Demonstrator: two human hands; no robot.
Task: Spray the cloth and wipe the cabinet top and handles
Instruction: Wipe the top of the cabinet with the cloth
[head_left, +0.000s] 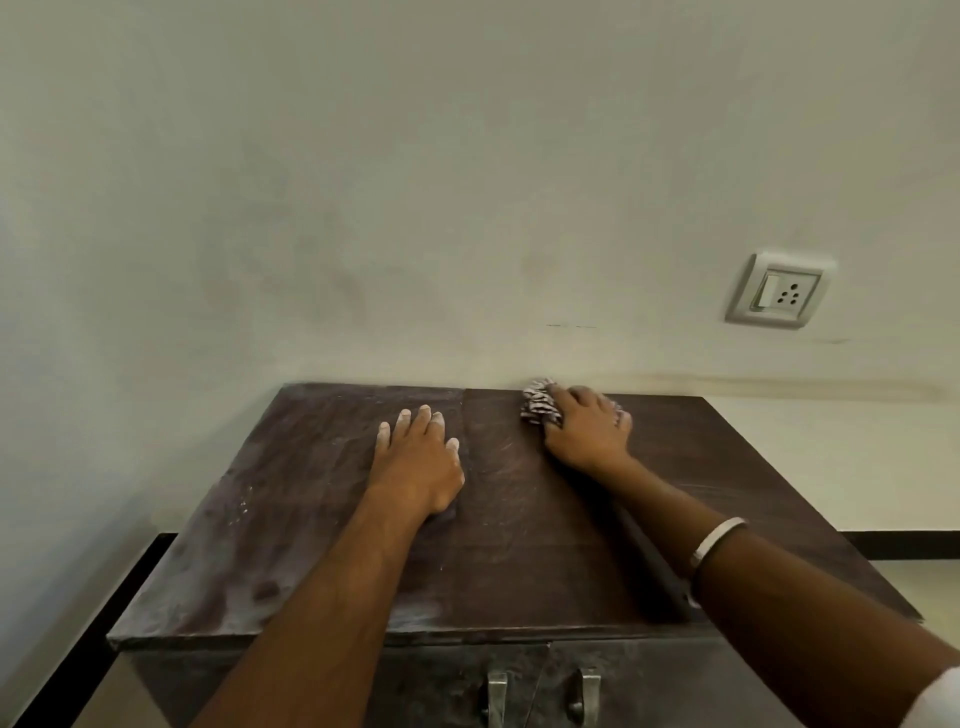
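Two hands on the cabinet (519, 545), both on its top face.

Left hand (415, 457): flat, palm down, fingers straight and slightly spread, holding nothing. It sits on the cabinet's left half, just left of the seam (463, 415) that runs front to back across the top. Fingertips (404, 415) are white with dust.

Right hand (587, 428): fingers curled around a bunched patterned cloth (537, 408), grip closed on it. The cloth is pressed onto the cabinet top at the back edge, just right of the seam. It is touching or nearly touching the wall (363, 208) behind the cabinet; can't tell which. Most of the cloth sticks out past the fingers toward the seam.

The hands are near each other, not touching, with the seam between them.

Surface: the cabinet's left half carries a grey dust film (223, 561), heaviest toward the front-left corner. The right half looks darker, with faint streaks.

Light bangle (719, 540) on the right forearm, above the cabinet's right half.

Two metal handles (496, 696) on the cabinet's front face, side by side below the top's front edge.

Switch-and-socket plate (779, 296) on the wall, above and behind the cabinet's back-right corner, well apart from the cloth.

Black skirting strip (78, 649) runs along the floor line left of the cabinet and shows again to its right.
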